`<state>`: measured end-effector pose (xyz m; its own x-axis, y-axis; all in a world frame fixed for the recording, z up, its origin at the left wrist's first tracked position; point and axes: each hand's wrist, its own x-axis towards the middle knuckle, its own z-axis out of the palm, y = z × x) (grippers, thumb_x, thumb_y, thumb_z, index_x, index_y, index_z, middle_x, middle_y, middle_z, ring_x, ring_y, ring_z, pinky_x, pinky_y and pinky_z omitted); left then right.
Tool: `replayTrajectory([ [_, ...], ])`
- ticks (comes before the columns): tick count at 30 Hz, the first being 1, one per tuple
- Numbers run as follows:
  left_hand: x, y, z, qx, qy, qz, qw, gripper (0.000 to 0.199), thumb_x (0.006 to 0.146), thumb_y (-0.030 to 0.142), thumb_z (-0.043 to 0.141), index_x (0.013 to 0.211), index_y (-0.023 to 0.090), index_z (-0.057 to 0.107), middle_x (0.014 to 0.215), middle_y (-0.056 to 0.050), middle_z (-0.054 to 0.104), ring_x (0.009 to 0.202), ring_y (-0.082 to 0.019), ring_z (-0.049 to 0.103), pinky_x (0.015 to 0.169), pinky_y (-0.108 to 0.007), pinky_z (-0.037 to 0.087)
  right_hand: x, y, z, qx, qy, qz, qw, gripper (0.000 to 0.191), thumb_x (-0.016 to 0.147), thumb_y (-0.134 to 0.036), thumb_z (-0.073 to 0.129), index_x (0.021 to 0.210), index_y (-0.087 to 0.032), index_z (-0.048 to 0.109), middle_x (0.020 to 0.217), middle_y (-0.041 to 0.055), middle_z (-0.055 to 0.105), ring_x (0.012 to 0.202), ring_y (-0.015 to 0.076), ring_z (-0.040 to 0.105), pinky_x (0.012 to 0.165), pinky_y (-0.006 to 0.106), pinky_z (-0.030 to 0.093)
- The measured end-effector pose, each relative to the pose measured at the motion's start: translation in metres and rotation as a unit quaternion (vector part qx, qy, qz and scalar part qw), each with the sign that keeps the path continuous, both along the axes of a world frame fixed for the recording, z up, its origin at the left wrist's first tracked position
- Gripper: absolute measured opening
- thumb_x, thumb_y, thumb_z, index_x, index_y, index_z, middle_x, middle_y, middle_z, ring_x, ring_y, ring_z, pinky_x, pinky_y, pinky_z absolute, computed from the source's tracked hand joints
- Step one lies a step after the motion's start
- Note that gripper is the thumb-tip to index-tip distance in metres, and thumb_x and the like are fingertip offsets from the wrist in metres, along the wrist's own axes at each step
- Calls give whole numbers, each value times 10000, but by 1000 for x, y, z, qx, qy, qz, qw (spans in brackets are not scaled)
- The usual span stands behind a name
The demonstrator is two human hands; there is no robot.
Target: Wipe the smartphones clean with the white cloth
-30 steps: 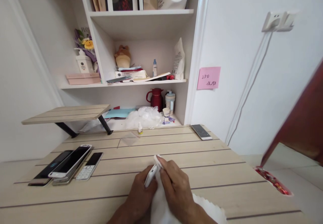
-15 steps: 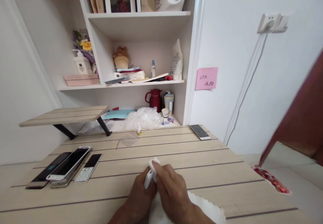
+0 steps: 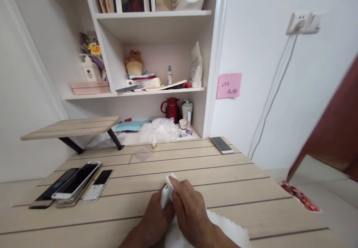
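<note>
Near the table's front, my left hand (image 3: 155, 216) is closed around a white phone (image 3: 165, 197), held tilted up on edge. Only one end and side of the phone show between my hands. My right hand (image 3: 192, 210) is closed on a white cloth (image 3: 228, 227), with a fold of it pressed over the phone's upper end. The rest of the cloth trails beneath my right wrist onto the table, its scalloped edge showing at the right. My fingers hide most of the phone's face.
At left lie a keypad phone (image 3: 98, 185) and stacked phones (image 3: 77, 181) beside a raised wooden stand (image 3: 72, 126). Another phone (image 3: 222, 145) lies at the far right. A small bottle (image 3: 154, 142) and a clear plastic bag (image 3: 142, 154) are at the back, before the shelf (image 3: 153, 15).
My right hand, with the cloth fold, has shifted very slightly at the phone's upper end. The view has tilted a little; the things on the table stay where they were.
</note>
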<state>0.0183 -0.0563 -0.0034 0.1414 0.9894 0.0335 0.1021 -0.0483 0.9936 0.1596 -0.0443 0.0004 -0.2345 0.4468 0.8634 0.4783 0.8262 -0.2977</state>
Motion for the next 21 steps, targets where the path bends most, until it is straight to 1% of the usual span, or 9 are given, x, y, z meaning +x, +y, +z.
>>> replayTrajectory([
  [3, 1, 0, 3, 15, 26, 5, 1000, 194, 809, 271, 614, 957, 153, 656, 845, -48, 677, 814, -198, 579, 745, -283, 481, 3, 1, 2, -45, 30, -17, 998, 405, 983, -146, 347, 1369, -183, 464, 878, 75, 639, 751, 189, 633, 675, 308, 559],
  [6, -1, 1, 0, 27, 26, -16, 999, 174, 806, 304, 633, 876, 145, 644, 797, -47, 661, 735, -173, 551, 672, -267, 465, 3, -3, 4, -15, -15, 35, 999, 445, 973, -142, 376, 1414, -173, 423, 867, 81, 621, 696, 185, 616, 597, 291, 535],
  [8, -2, 0, -4, 28, 29, -12, 999, 198, 800, 337, 648, 798, 140, 626, 731, -44, 642, 704, -168, 539, 613, -253, 442, 3, -6, 5, 5, -41, 68, 997, 465, 962, -140, 405, 1425, -176, 413, 879, 84, 619, 687, 185, 611, 577, 289, 524],
  [10, -2, 0, -6, 22, 36, -3, 999, 224, 805, 358, 645, 758, 141, 613, 721, -39, 635, 696, -160, 530, 597, -244, 434, 2, -6, 6, -8, -22, 62, 998, 447, 962, -135, 400, 1404, -187, 435, 890, 82, 621, 721, 192, 616, 613, 304, 529],
  [14, 0, 0, -2, 17, 35, 1, 999, 221, 821, 365, 626, 867, 148, 633, 802, -37, 653, 736, -162, 539, 651, -251, 459, 3, -3, 7, -55, 51, 26, 997, 409, 974, -127, 349, 1357, -201, 474, 861, 65, 612, 752, 191, 610, 665, 315, 532],
  [16, 0, 0, -1, 25, 29, -7, 999, 214, 810, 363, 636, 831, 150, 626, 773, -39, 643, 729, -169, 537, 637, -256, 459, 3, -5, 8, -37, 24, 43, 998, 428, 972, -143, 372, 1387, -200, 455, 835, 59, 597, 706, 186, 597, 610, 297, 519],
  [18, -1, -1, 0, 40, 27, -22, 999, 193, 792, 344, 654, 782, 155, 613, 760, -44, 638, 746, -182, 542, 647, -265, 463, 3, -9, 10, -8, -31, 72, 997, 461, 961, -152, 418, 1419, -208, 430, 830, 56, 588, 642, 173, 571, 545, 276, 490],
  [20, -2, -1, 1, 43, 30, -17, 999, 175, 789, 326, 652, 772, 157, 608, 761, -48, 638, 756, -188, 545, 656, -271, 467, 4, -10, 11, 4, -58, 95, 994, 477, 950, -137, 445, 1418, -224, 433, 855, 60, 594, 643, 168, 568, 547, 273, 487],
  [21, -1, -1, 1, 34, 33, -10, 999, 171, 797, 324, 642, 788, 156, 611, 765, -47, 638, 746, -183, 541, 651, -269, 465, 4, -10, 12, -2, -46, 93, 995, 469, 949, -127, 438, 1407, -228, 444, 862, 61, 600, 667, 172, 578, 570, 281, 497],
])
